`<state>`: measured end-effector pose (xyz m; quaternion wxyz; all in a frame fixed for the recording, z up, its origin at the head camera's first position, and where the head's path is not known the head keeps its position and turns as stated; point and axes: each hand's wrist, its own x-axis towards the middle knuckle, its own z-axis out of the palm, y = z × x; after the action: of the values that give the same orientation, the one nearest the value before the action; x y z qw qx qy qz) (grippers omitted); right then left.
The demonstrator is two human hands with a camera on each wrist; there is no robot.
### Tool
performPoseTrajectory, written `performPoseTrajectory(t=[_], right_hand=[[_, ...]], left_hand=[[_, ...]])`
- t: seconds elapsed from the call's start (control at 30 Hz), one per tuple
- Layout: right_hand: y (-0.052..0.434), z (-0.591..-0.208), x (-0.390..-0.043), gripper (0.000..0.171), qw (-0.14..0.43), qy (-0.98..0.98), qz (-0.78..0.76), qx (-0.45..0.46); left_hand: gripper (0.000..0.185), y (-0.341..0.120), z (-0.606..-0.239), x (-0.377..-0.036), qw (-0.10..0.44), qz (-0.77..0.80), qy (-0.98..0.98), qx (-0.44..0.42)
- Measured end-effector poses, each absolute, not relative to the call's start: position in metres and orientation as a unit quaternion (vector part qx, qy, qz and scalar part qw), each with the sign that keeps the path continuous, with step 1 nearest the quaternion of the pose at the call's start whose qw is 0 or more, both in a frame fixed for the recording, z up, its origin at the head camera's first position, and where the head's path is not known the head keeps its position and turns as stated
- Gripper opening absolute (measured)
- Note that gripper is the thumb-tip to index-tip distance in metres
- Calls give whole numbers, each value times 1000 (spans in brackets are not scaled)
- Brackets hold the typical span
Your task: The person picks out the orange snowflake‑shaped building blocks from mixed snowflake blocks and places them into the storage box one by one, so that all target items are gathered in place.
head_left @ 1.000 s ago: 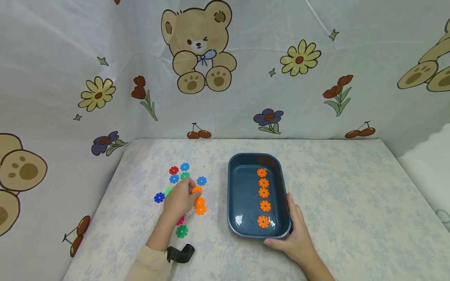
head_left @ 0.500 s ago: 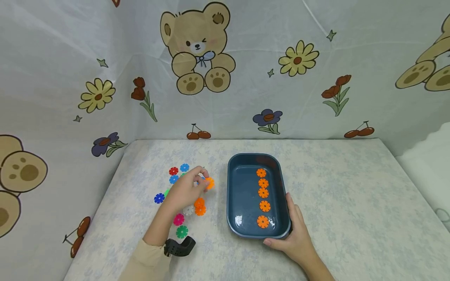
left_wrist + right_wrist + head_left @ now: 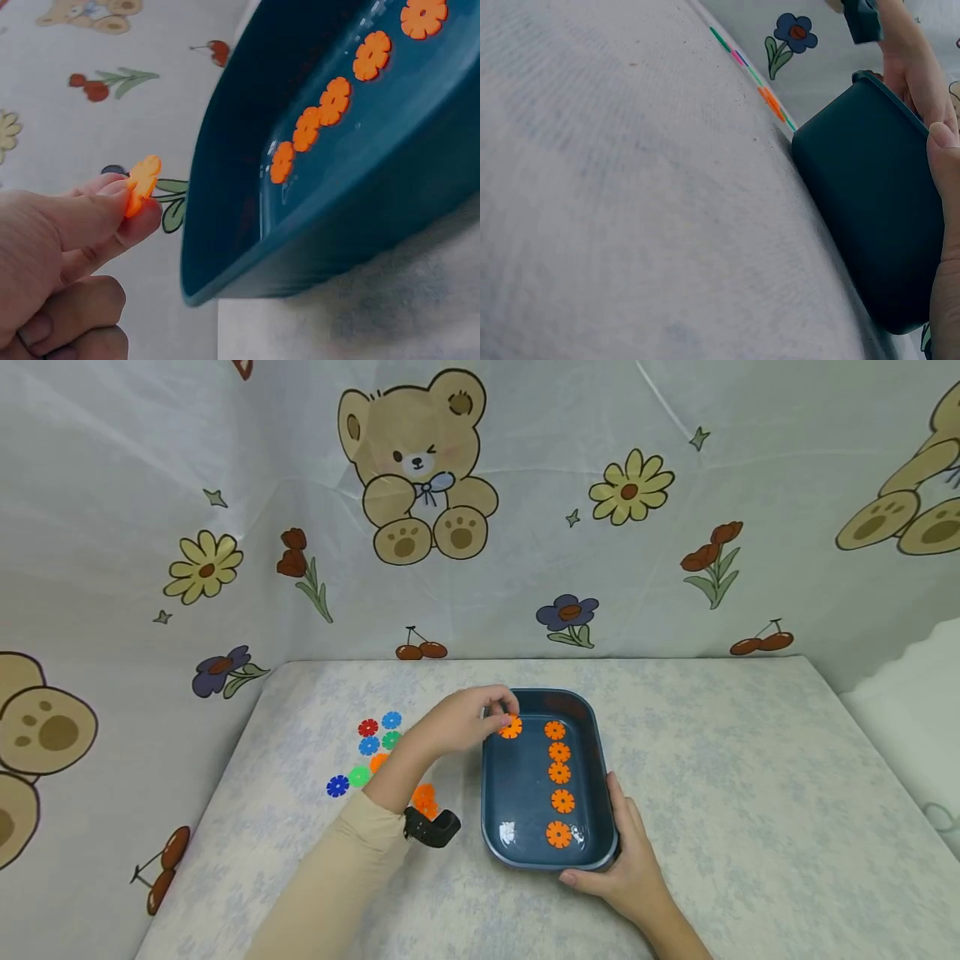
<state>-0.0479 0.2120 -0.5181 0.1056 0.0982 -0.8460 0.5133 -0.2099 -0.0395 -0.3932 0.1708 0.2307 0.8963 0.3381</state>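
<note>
While the head view looks down on a pale patterned counter (image 3: 712,760), the left hand (image 3: 461,722) reaches to the right, its beige sleeve (image 3: 337,885) slanting up from the lower edge. Its fingers pinch an orange flower disc (image 3: 511,727) just over the far left corner of a dark blue tray (image 3: 498,777). Five orange discs (image 3: 558,772) lie in a row inside the tray. The right hand (image 3: 626,860) grips the tray's near right corner, fingers curled on the rim. Loose coloured discs (image 3: 367,747) lie left of the tray, some hidden by the forearm.

From the left wrist, thumb and forefinger (image 3: 82,221) hold the disc (image 3: 142,184) on edge, beside the tray's wall (image 3: 360,232) and apart from it.

From the right wrist, only a thumb tip (image 3: 946,150) shows on the tray (image 3: 870,202); the other fingers are cut off.
</note>
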Motion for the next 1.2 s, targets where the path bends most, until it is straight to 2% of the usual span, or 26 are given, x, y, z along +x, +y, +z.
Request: performPoseTrajectory(t=[0.3,0.47,0.77,1.0,1.2], right_hand=[[213,-519,-49,146,113,-845,511,109],[212,-519,-49,146,111,-846,510,106],[212,-518,-49,144,109,-851,504,99],[212,-519,-49,144,113,-850,505,103],[214,-520,-50,144,115,-852,499,108]], left_hand=[[6,0,-405,-232,172,221,916,287],[6,12,-420,-238,160,161,930,291],[5,27,-435,-234,76,36,960,268],[7,36,-442,-232,36,-16,971,234],[21,39,-446,-231,12,-34,975,219]])
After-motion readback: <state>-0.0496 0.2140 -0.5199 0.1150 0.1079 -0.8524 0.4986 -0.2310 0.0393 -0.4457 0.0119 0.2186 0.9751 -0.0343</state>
